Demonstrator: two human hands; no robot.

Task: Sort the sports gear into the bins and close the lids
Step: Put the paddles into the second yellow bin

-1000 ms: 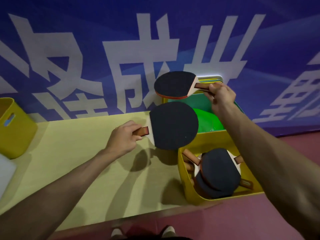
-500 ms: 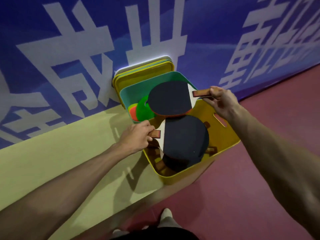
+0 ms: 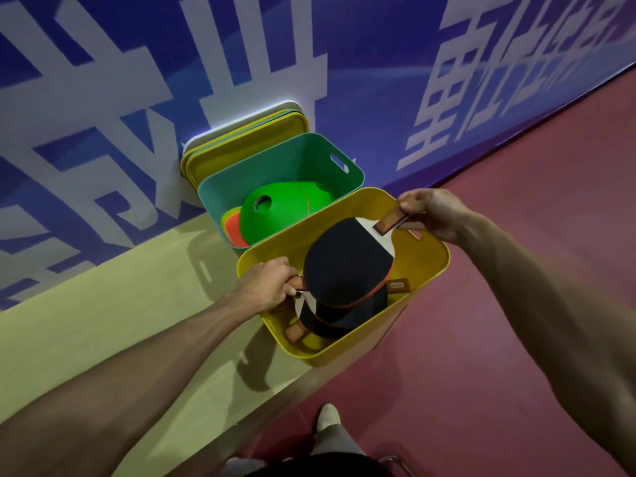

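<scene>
A yellow bin (image 3: 432, 266) stands at the right end of the pale table and holds several black table tennis paddles. My right hand (image 3: 434, 211) pinches the wooden handle of the top paddle (image 3: 347, 261), whose black face lies low over the bin's opening. My left hand (image 3: 266, 285) grips the handle of a second paddle (image 3: 344, 316), mostly hidden beneath the first, inside the bin. Behind it a teal bin (image 3: 292, 156) holds green and orange marker cones (image 3: 275, 211). Flat lids (image 3: 241, 139) lean against the wall behind the teal bin.
The blue banner wall (image 3: 137, 80) with white characters runs along the back of the pale table (image 3: 103, 304). Red floor (image 3: 516, 304) lies to the right and below. My shoe (image 3: 328, 418) shows at the bottom.
Both paddles have come down into the yellow bin. The right hand's paddle now lies over the left hand's paddle. The view has shifted closer to the bins.
</scene>
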